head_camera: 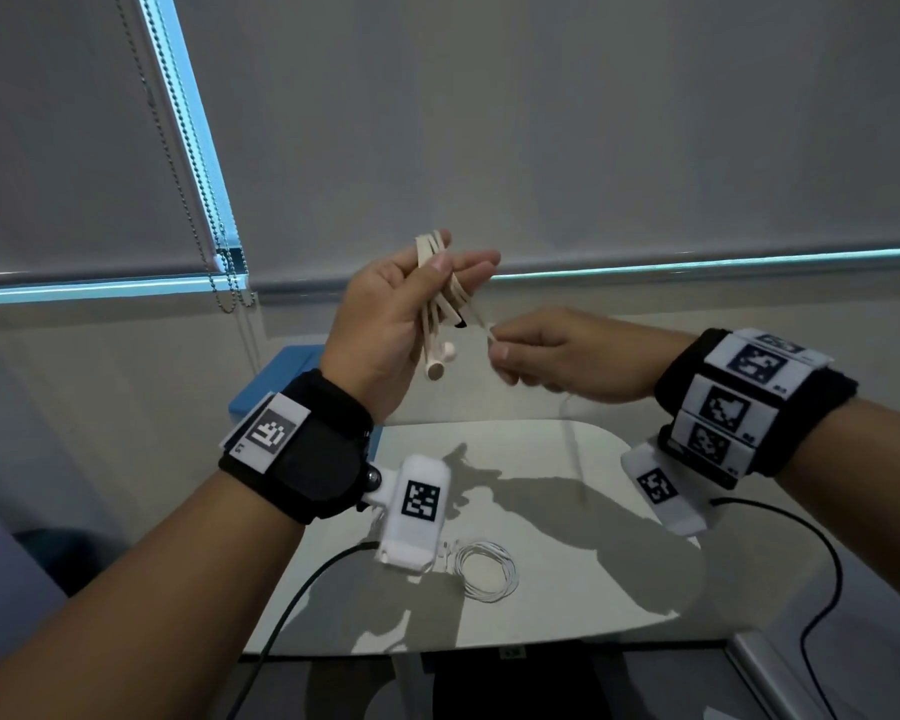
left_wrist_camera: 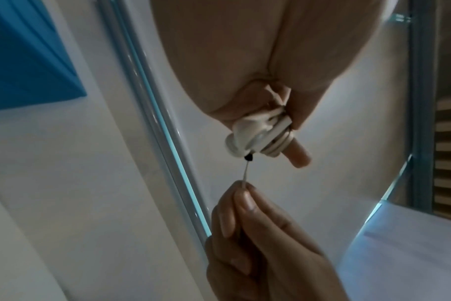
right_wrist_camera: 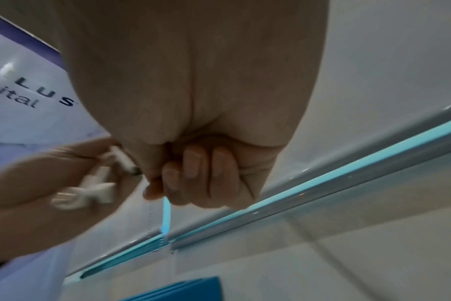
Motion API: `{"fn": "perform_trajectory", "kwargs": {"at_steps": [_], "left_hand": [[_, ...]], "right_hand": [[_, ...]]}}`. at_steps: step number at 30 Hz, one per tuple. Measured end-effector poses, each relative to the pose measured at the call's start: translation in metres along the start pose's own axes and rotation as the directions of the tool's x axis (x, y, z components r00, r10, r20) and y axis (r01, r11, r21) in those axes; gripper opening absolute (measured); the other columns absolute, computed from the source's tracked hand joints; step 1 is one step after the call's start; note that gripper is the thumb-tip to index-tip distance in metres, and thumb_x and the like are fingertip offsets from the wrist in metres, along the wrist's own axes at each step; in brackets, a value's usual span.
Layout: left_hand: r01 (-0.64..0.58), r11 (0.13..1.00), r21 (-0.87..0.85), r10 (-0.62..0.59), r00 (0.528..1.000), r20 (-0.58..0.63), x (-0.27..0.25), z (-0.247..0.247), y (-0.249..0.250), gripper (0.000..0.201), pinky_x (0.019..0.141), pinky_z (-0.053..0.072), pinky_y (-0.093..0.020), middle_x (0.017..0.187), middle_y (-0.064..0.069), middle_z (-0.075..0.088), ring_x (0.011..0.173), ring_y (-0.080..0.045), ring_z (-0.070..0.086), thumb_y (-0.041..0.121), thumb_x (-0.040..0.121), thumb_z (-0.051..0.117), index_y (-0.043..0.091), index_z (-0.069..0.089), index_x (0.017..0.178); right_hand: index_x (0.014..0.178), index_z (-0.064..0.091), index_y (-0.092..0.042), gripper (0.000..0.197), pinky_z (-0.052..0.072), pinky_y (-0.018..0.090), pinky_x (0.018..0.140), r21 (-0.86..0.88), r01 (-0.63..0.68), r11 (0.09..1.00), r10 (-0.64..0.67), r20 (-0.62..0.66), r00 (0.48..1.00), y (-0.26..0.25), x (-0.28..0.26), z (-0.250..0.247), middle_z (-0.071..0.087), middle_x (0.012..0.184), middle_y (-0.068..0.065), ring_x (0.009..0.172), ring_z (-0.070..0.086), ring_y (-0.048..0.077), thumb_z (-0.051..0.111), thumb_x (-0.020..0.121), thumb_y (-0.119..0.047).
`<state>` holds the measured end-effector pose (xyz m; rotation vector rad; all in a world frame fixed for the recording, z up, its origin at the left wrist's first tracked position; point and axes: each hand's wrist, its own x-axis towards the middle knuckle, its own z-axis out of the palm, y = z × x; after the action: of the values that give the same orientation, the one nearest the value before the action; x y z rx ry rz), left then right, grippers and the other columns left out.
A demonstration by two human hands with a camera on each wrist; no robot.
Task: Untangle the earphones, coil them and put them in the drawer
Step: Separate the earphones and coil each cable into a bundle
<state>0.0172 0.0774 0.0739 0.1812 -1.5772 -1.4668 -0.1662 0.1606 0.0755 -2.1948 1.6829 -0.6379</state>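
Observation:
My left hand (head_camera: pixel 427 298) is raised above the table and grips a bundle of cream flat-cable earphones (head_camera: pixel 440 309), thumb pressed over the loops; two earbuds (head_camera: pixel 436 363) dangle below the palm. In the left wrist view the earbuds (left_wrist_camera: pixel 247 132) sit against the palm. My right hand (head_camera: pixel 505 350) is just to the right and pinches a thin strand of the same cable (left_wrist_camera: pixel 245 174) between thumb and forefinger, the other fingers (right_wrist_camera: pixel 206 169) curled. A second, white earphone set (head_camera: pixel 484 569) lies coiled on the table. No drawer is visible.
A white table with a rounded corner (head_camera: pixel 619 511) lies below my hands. A blue box (head_camera: pixel 276 376) stands behind it at the left. Grey roller blinds with a bead chain (head_camera: pixel 219 262) fill the back. Black cables (head_camera: pixel 822 589) trail from both wrist cameras.

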Motion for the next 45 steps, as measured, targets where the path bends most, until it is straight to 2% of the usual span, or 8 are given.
{"fn": "perform_trajectory", "kwargs": {"at_steps": [4, 8, 13, 19, 27, 33, 38, 45], "left_hand": [[0.009, 0.921, 0.39, 0.0, 1.0, -0.022, -0.003, -0.011, -0.01, 0.02, 0.091, 0.051, -0.056, 0.114, -0.006, 0.077, 0.108, -0.021, 0.072, 0.016, 0.106, 0.05, 0.015, 0.069, 0.111], [-0.034, 0.784, 0.62, -0.022, 0.996, 0.082, -0.008, -0.013, -0.012, 0.033, 0.063, 0.045, -0.026, 0.091, -0.021, 0.071, 0.071, -0.017, 0.058, 0.021, 0.109, 0.042, -0.001, 0.066, 0.103], [0.006, 0.801, 0.598, -0.134, 0.976, 0.169, -0.016, -0.006, -0.005, 0.039, 0.063, 0.04, -0.024, 0.065, -0.001, 0.054, 0.061, -0.012, 0.044, 0.026, 0.111, 0.039, 0.004, 0.067, 0.096], [0.123, 0.973, 0.194, -0.16, 0.97, 0.185, -0.013, -0.012, 0.005, 0.034, 0.062, 0.035, -0.024, 0.058, 0.004, 0.041, 0.053, -0.007, 0.037, 0.013, 0.108, 0.04, -0.001, 0.064, 0.127], [0.04, 0.982, 0.186, -0.03, 0.998, -0.053, -0.012, -0.012, -0.012, 0.027, 0.093, 0.057, -0.031, 0.121, -0.006, 0.075, 0.114, -0.015, 0.07, 0.006, 0.107, 0.045, 0.014, 0.053, 0.132], [0.04, 0.789, 0.614, -0.002, 0.998, -0.062, -0.014, -0.021, -0.024, 0.023, 0.072, 0.049, -0.025, 0.079, 0.008, 0.074, 0.072, -0.005, 0.067, 0.011, 0.106, 0.047, -0.001, 0.062, 0.094], [0.119, 0.783, 0.611, -0.192, 0.98, 0.056, -0.023, -0.012, -0.02, 0.059, 0.064, 0.043, -0.029, 0.068, -0.013, 0.06, 0.06, -0.016, 0.05, 0.035, 0.111, 0.032, -0.015, 0.06, 0.097], [0.205, 0.909, 0.363, -0.245, 0.967, 0.065, -0.025, -0.005, -0.017, 0.027, 0.057, 0.029, -0.03, 0.058, 0.002, 0.041, 0.056, -0.015, 0.032, 0.013, 0.103, 0.042, 0.002, 0.056, 0.083]], "right_hand": [[0.08, 0.06, -0.018, 0.033, 0.039, 0.021, 0.061, -0.005, 0.052, 0.999, -0.051, 0.076, 0.996, -0.018, -0.002, 0.003, 0.053, 0.072, -0.007, 0.059, 0.042, 0.005, 0.046, 0.108, -0.03], [0.084, 0.063, -0.014, 0.03, 0.039, 0.016, 0.061, -0.049, 0.092, 0.995, -0.095, -0.068, 0.993, -0.025, 0.002, -0.02, 0.057, 0.075, -0.011, 0.061, 0.045, 0.0, 0.048, 0.107, -0.025], [0.077, 0.059, -0.025, 0.029, 0.038, 0.017, 0.064, -0.161, 0.026, 0.987, -0.056, -0.184, 0.981, -0.011, 0.01, -0.033, 0.053, 0.064, -0.021, 0.062, 0.047, 0.0, 0.052, 0.105, -0.03], [0.083, 0.059, -0.023, 0.029, 0.037, 0.028, 0.07, -0.111, -0.036, 0.993, 0.011, -0.216, 0.976, 0.017, 0.007, -0.01, 0.051, 0.077, -0.007, 0.071, 0.046, 0.005, 0.044, 0.108, -0.026], [0.108, 0.066, -0.022, 0.023, 0.038, 0.017, 0.066, -0.348, 0.074, 0.934, -0.119, -0.108, 0.987, -0.011, 0.011, 0.035, 0.06, 0.081, -0.016, 0.072, 0.053, -0.001, 0.044, 0.107, -0.021], [0.095, 0.063, -0.02, 0.018, 0.041, 0.036, 0.07, -0.507, 0.155, 0.848, -0.226, -0.08, 0.971, -0.028, 0.009, 0.014, 0.059, 0.09, -0.005, 0.082, 0.055, 0.019, 0.046, 0.104, -0.023], [0.098, 0.071, -0.024, 0.012, 0.031, 0.034, 0.07, -0.743, 0.131, 0.657, -0.359, -0.155, 0.92, -0.028, 0.009, -0.009, 0.045, 0.096, -0.002, 0.084, 0.043, 0.021, 0.063, 0.097, -0.032], [0.09, 0.07, -0.015, 0.011, 0.046, 0.038, 0.061, -0.608, 0.097, 0.788, -0.363, -0.332, 0.87, -0.014, 0.011, 0.002, 0.063, 0.079, -0.001, 0.067, 0.054, 0.021, 0.063, 0.098, -0.02]]}}
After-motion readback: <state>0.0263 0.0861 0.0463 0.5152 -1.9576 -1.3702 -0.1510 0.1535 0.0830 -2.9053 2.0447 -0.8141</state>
